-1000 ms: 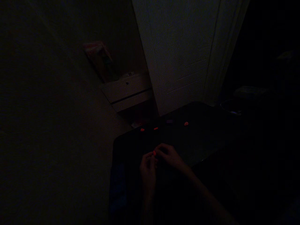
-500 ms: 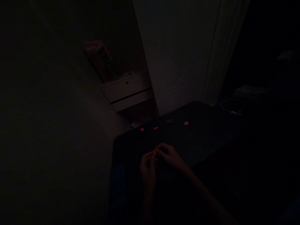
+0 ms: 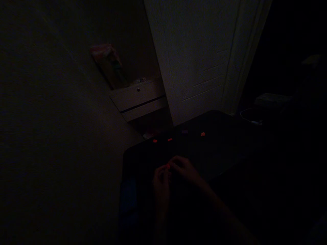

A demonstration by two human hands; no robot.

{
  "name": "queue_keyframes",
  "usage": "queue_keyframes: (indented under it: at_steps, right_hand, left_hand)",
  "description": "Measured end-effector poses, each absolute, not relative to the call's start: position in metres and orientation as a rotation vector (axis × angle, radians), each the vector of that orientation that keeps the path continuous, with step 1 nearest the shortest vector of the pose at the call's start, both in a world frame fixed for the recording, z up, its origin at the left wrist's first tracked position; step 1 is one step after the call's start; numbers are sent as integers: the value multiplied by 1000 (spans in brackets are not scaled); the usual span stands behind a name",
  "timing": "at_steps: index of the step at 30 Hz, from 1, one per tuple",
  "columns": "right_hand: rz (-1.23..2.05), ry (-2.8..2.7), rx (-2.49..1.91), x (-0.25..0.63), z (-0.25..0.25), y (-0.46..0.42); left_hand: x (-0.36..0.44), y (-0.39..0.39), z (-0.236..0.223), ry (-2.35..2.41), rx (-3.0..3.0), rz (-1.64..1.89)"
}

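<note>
The room is very dark. Over the near part of a dark table (image 3: 217,149), my left hand (image 3: 161,180) and my right hand (image 3: 184,167) meet at the fingertips. Between them is a small bright red-orange piece (image 3: 168,166), pinched from both sides; its kind is too small and dim to make out. Beyond my hands lie a small orange lump (image 3: 155,141), a short orange bar (image 3: 170,139), a dark purple block (image 3: 184,131) and a rounder orange lump (image 3: 203,134), spaced in a loose row.
A dark blue flat object (image 3: 128,194) lies at the table's left edge, beside the wall (image 3: 76,136). Behind the table stand a pale door (image 3: 196,68) and a drawer unit (image 3: 140,98). A white cable (image 3: 245,115) is at the far right.
</note>
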State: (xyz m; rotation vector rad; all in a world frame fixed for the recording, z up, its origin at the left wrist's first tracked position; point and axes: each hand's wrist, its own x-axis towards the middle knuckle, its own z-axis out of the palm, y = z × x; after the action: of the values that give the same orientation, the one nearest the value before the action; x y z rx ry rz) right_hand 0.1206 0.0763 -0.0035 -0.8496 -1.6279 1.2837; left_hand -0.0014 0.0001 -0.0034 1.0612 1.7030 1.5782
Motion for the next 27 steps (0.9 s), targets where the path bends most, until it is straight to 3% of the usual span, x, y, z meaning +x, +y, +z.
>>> queue_keyframes:
  at_steps: [27]
  right_hand:
    - [1272, -1631, -861, 121, -3, 76]
  left_hand:
    - [0, 0, -2, 1702, 1061, 1585]
